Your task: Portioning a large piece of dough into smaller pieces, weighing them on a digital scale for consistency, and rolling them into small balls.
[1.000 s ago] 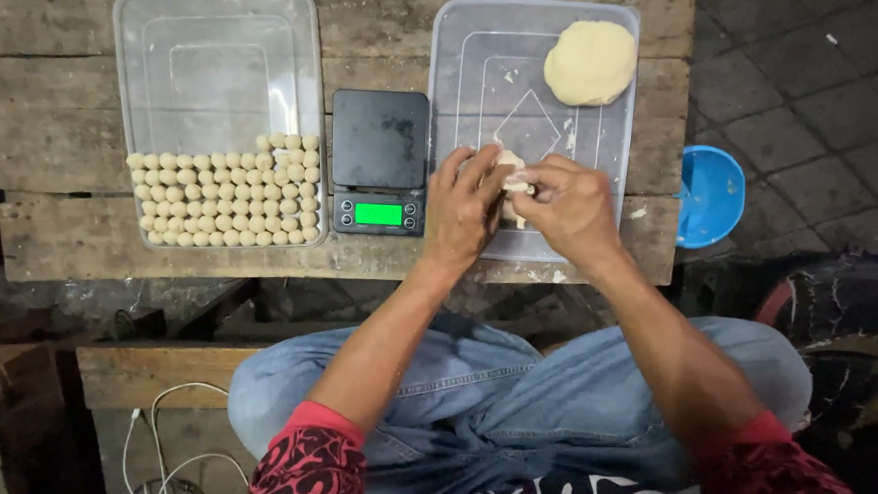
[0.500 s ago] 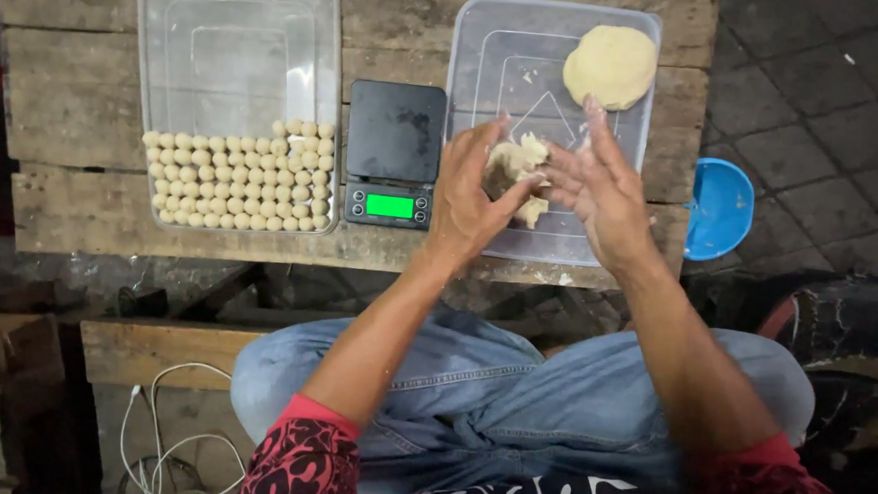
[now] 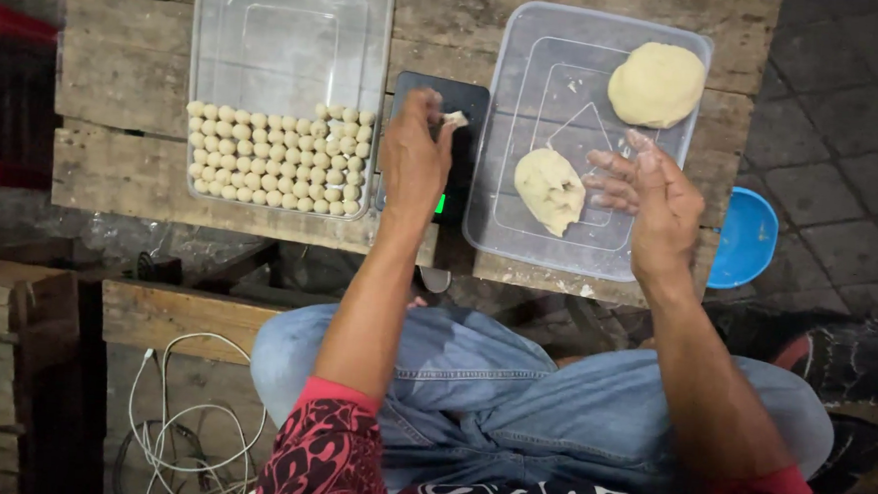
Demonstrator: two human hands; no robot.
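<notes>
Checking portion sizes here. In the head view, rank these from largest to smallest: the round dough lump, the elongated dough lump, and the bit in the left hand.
1. Round dough lump
2. Elongated dough lump, slightly smaller, though close
3. Dough bit pinched in the left hand, far smallest

On the weathered wooden plank worktop (image 3: 118, 70), a clear plastic tray (image 3: 290, 29) holds rows of small pale dough balls (image 3: 278, 158). Right of the worktop sits a round blue plastic lid (image 3: 750, 238); below its left end, a white coiled cable (image 3: 185, 414).
</notes>
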